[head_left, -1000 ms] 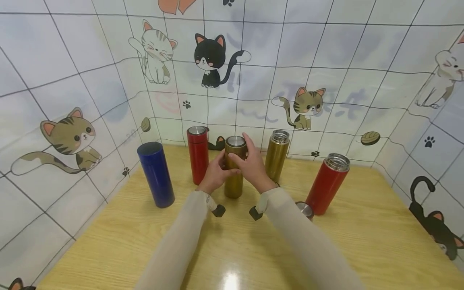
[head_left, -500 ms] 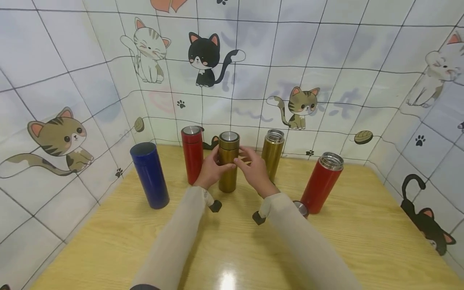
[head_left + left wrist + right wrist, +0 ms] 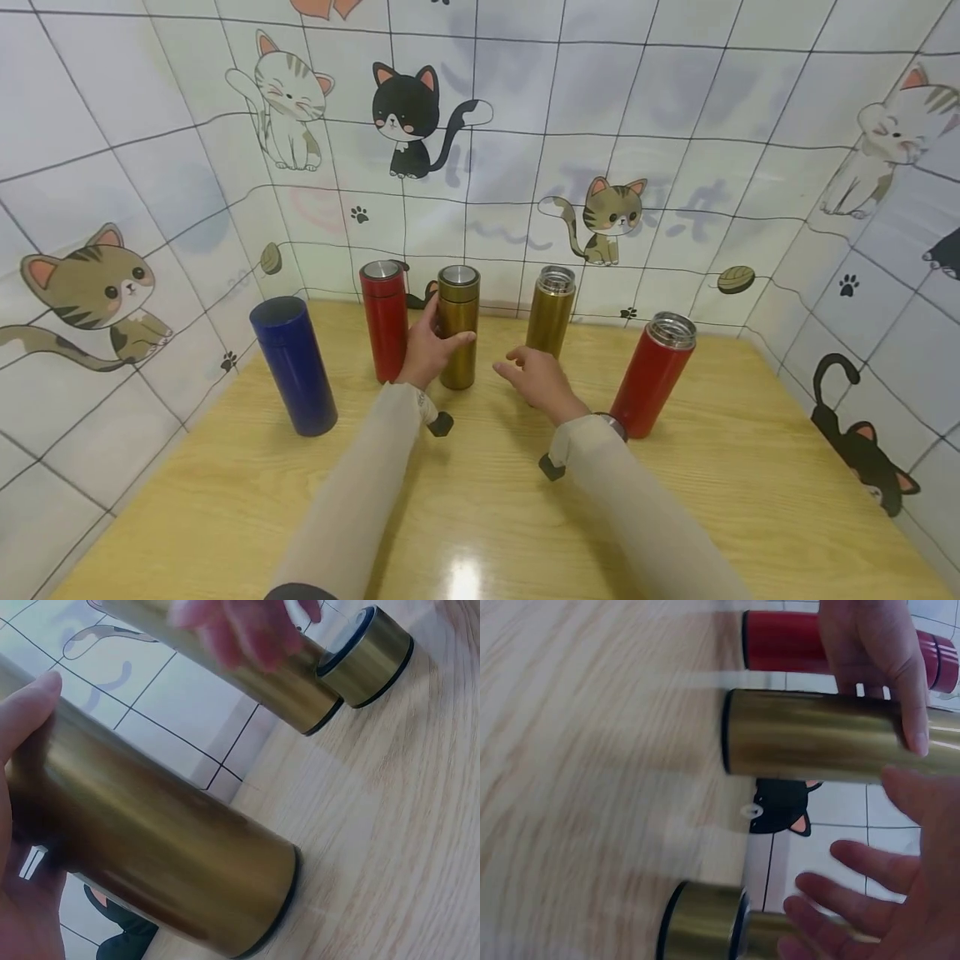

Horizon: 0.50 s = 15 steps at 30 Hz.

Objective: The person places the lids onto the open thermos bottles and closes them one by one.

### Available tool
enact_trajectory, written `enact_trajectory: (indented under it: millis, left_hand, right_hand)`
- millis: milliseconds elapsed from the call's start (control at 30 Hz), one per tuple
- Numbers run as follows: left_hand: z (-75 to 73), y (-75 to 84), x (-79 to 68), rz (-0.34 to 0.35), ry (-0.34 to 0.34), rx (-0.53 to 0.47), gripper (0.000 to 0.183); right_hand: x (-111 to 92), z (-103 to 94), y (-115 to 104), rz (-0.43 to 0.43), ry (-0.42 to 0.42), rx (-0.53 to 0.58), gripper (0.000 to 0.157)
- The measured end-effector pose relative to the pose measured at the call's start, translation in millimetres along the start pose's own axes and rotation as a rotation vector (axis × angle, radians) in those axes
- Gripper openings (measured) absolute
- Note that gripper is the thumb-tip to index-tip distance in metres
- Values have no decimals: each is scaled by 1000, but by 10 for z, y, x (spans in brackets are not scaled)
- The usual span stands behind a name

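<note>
My left hand holds a capped gold thermos that stands upright on the table, its thumb across the front and its fingers round the left side. In the left wrist view, the same thermos fills the foreground with its base at the wood. To the right, my right hand hovers apart from it with loosely spread fingers, holding nothing. Behind that hand stands a lidless gold thermos, its steel mouth showing. Its gold lid, hidden in the head view, sits on the table beside its base.
A capped red thermos stands close left of the held one, and a blue thermos farther left. At right are a lidless red thermos and a lid partly behind my right sleeve. A cat-print wall covering borders the wooden table.
The capped gold thermos has moved back, level with the capped red one. My right hand has let go of it and drawn away to the right; my left hand stays on it.
</note>
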<state>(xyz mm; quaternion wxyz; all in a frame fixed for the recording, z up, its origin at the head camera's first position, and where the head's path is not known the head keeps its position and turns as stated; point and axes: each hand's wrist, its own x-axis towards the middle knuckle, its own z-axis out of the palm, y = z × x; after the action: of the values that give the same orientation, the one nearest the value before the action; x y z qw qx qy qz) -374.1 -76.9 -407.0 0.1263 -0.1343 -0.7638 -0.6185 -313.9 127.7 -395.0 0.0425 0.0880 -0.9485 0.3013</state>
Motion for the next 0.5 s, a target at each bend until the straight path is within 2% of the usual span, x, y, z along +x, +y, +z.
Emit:
enact_trajectory:
  millis: [200, 500]
  left_hand:
    - [-13, -45, 32, 0, 36, 18, 97]
    - [-17, -56, 72, -10, 16, 5, 102]
  right_hand:
    - [-39, -24, 93, 54, 0, -166, 52]
    - [-71, -53, 357, 11, -50, -109, 50]
